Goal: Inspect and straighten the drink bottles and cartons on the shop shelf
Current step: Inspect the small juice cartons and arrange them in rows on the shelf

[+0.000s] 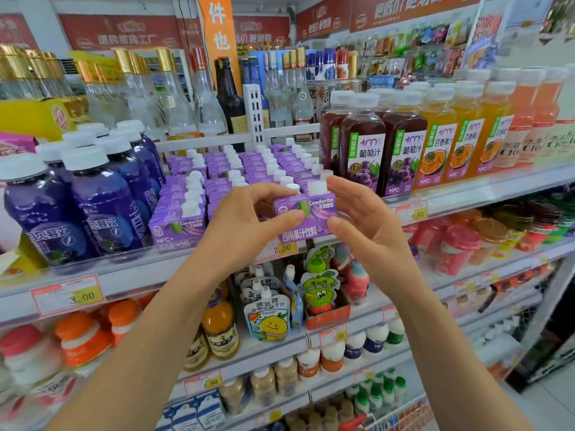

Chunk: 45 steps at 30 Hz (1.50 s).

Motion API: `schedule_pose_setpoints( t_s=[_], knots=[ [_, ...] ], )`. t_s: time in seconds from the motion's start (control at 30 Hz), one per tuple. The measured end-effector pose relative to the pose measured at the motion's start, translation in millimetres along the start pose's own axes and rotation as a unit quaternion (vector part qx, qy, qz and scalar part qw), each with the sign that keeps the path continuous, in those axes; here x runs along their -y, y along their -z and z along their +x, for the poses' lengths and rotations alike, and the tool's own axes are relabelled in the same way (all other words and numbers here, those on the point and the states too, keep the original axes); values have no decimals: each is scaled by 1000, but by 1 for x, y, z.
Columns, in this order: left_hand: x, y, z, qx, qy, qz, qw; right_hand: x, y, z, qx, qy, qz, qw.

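A small purple juice carton with a white cap stands at the front edge of the shelf. My left hand pinches its left side between thumb and fingers. My right hand sits against its right side with the fingers spread and lightly bent, the thumb near the carton's lower corner. Behind and to the left stand several rows of the same purple cartons. Dark purple grape juice bottles stand directly to the right, and blue-purple bottles to the left.
Orange juice bottles continue the row to the right. Glass liquor bottles fill the shelf behind. Below hang drink pouches and small bottles. Price tags line the shelf edges.
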<state>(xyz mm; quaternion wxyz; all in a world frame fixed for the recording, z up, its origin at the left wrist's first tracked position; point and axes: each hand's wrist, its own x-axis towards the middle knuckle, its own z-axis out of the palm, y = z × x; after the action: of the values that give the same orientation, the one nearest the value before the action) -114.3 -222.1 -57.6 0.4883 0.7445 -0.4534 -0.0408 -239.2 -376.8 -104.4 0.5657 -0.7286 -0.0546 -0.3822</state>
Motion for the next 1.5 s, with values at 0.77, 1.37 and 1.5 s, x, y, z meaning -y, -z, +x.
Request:
schedule_pose_setpoints(
  t_s=[0.77,1.37,1.5],
  knots=[
    [42,13,238,-58,55,93,992,-86,13,66,-22,189,-509,840],
    [88,-5,295,-26,31,248,968,-75,20,73,16,175,-523,834],
    [91,-8,299,-2,39,249,968,-73,20,73,14,178,-528,830]
  ],
)
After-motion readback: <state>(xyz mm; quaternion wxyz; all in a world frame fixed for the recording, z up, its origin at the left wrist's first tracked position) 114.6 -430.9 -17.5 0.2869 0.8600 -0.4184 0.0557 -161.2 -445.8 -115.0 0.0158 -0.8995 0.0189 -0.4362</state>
